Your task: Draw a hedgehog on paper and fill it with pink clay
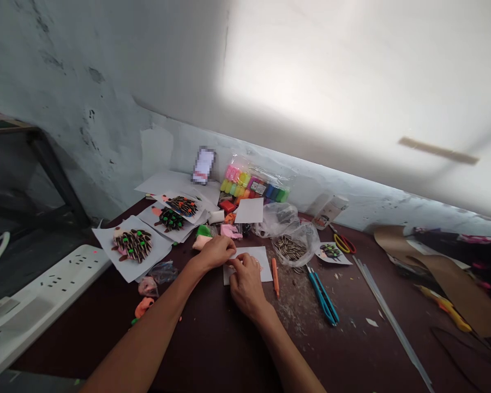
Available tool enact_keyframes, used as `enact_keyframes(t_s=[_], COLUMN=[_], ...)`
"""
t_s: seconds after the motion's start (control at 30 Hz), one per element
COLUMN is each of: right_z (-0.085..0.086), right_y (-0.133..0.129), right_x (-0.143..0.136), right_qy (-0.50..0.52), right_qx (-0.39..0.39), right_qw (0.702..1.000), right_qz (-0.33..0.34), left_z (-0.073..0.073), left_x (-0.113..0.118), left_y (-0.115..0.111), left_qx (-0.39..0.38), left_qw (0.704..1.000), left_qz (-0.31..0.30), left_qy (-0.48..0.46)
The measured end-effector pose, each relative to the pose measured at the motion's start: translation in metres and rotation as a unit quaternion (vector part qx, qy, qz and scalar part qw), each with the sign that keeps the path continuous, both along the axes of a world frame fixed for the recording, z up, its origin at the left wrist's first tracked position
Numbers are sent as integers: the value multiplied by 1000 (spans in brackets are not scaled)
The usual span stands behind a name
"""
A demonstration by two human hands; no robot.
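Observation:
A white paper card (265,255) lies on the dark table, with a pale peach patch on it mostly covered by my fingers. My left hand (217,252) is over the card's upper left corner, fingers pinched together. Close beside it, my right hand (247,284) rests on the card with bent fingers, thumb and fingertips drawn together. Whatever the fingertips hold is hidden or too small to name. Just right of the card lies an orange pen (275,277). Lumps of pink clay (230,231) and peach clay (201,242) sit behind my left hand.
Seed-covered hedgehog pictures (134,244) lie at left, near a white power strip (53,295). A plastic bag of striped seeds (290,248), teal-handled tweezers (324,297), scissors (343,244) and clear glue sticks (393,322) are at right. Coloured clay packs (256,185) and a phone (203,165) stand behind.

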State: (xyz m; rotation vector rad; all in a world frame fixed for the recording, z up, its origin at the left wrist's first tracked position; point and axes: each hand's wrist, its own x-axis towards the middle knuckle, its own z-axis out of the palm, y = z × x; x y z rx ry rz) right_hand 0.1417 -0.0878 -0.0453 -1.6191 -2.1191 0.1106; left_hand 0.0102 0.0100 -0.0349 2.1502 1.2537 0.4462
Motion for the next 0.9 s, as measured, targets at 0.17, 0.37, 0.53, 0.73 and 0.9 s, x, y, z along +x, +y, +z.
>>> enact_keyframes(t_s=[0.17, 0.37, 0.53, 0.73, 0.9], right_z=[5, 12, 13, 13, 11], right_y=[-2, -10, -14, -15, -14], right_x=[-3, -7, -5, -2, -2], right_qy=[-29, -83, -85, -62, -71], right_qx=[1, 20, 22, 34, 30], right_qw=[1000, 996, 996, 997, 997], right_qz=[1, 26, 32, 32, 23], left_z=[-1, -1, 0, 0, -1], left_x=[0, 0, 0, 0, 0], left_y=[0, -1, -1, -1, 0], left_qx=[-3, 7, 2, 0, 5], left_qw=[1000, 1000, 1000, 1000, 1000], left_qz=[0, 7, 2, 6, 5], left_qy=[-2, -6, 0, -1, 1])
